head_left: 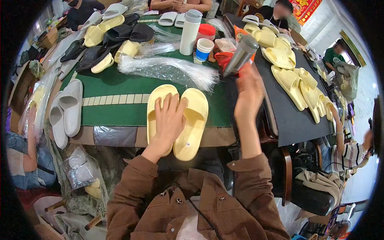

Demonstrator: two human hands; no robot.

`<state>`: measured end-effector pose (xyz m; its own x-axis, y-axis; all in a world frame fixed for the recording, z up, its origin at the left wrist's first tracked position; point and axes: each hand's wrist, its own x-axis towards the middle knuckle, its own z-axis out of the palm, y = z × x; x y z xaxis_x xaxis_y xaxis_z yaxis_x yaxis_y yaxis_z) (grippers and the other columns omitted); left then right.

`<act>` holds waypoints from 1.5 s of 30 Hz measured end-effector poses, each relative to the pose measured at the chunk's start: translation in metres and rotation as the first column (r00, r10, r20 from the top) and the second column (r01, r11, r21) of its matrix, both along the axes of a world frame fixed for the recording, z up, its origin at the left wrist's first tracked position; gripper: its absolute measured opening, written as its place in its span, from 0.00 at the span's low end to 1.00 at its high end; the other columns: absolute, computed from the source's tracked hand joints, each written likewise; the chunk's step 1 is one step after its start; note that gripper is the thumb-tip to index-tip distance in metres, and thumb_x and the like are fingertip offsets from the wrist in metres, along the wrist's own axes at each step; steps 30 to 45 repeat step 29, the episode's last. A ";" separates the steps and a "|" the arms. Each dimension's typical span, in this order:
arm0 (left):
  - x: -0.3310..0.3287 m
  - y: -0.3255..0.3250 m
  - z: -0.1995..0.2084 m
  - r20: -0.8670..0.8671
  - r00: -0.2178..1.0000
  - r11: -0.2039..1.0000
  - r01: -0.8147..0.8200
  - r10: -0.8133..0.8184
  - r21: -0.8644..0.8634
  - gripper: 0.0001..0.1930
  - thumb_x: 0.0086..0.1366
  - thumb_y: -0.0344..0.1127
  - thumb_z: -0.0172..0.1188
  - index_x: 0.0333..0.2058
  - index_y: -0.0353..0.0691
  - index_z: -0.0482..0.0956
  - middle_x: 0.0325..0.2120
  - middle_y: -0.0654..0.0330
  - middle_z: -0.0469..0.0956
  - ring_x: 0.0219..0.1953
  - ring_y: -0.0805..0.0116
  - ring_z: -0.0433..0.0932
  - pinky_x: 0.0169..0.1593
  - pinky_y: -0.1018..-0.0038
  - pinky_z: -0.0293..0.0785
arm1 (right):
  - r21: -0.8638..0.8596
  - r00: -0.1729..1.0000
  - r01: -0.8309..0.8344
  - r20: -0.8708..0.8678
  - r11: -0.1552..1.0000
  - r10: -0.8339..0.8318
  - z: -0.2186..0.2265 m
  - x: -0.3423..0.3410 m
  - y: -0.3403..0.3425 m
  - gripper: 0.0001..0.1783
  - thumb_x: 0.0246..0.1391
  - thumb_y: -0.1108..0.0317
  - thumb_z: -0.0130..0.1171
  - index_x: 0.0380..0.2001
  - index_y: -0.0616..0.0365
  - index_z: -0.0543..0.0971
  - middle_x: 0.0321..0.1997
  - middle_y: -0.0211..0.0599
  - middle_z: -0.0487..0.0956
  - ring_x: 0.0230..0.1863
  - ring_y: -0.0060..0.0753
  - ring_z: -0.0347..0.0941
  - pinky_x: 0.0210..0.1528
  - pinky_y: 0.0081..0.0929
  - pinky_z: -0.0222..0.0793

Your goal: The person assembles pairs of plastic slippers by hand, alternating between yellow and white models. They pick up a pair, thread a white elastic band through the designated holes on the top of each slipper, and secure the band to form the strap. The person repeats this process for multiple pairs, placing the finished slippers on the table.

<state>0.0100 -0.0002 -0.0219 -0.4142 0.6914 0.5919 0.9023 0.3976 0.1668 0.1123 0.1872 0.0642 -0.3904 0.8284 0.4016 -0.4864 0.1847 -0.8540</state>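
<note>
A pair of pale yellow slide sandals (193, 134) lies side by side at the table's front edge, toes away from me, heels reaching past the edge. My left hand (169, 116) grips the left slide, fingers over its strap and thumb side against the right slide. My right hand (249, 96) is raised at the right, its fingers blurred by motion. Just beyond its fingertips are a steel tumbler (241, 55) and a red packet (226, 61); whether the hand touches either cannot be told.
Clear plastic bags (168, 71) lie across the green mat (116, 88). Grey slides (73, 106) rest at left; black slides (94, 59) are farther back. A white bottle (191, 32) and paper cup (204, 49) stand ahead. More yellow slides (288, 82) cover the right table, with people around.
</note>
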 end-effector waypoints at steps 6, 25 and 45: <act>0.014 -0.006 0.003 -0.006 0.998 0.994 -0.069 0.068 -0.083 0.26 0.54 0.31 0.59 0.54 0.42 0.70 0.51 0.53 0.68 0.58 0.53 0.64 0.60 0.51 0.55 | 0.117 0.882 -0.033 0.470 0.993 -0.026 -0.121 -0.023 0.010 0.08 0.55 0.73 0.58 0.38 0.57 0.83 0.62 0.48 0.69 0.66 0.39 0.60 0.63 0.33 0.58; 0.035 0.019 -0.006 -0.084 0.988 0.990 -0.133 0.129 -0.046 0.23 0.53 0.32 0.59 0.50 0.38 0.71 0.46 0.56 0.71 0.55 0.59 0.66 0.60 0.55 0.55 | 0.028 0.948 -0.123 0.298 0.992 0.109 -0.136 -0.065 0.031 0.09 0.60 0.73 0.55 0.41 0.62 0.81 0.41 0.40 0.79 0.39 0.30 0.79 0.43 0.26 0.75; 0.030 0.012 -0.006 -0.061 0.997 0.998 -0.057 0.057 0.005 0.25 0.53 0.31 0.59 0.52 0.40 0.71 0.46 0.57 0.71 0.54 0.60 0.66 0.60 0.56 0.55 | 0.063 0.946 -0.140 0.302 0.988 0.115 -0.137 -0.061 0.029 0.12 0.61 0.72 0.54 0.48 0.57 0.80 0.48 0.42 0.77 0.46 0.30 0.77 0.45 0.27 0.76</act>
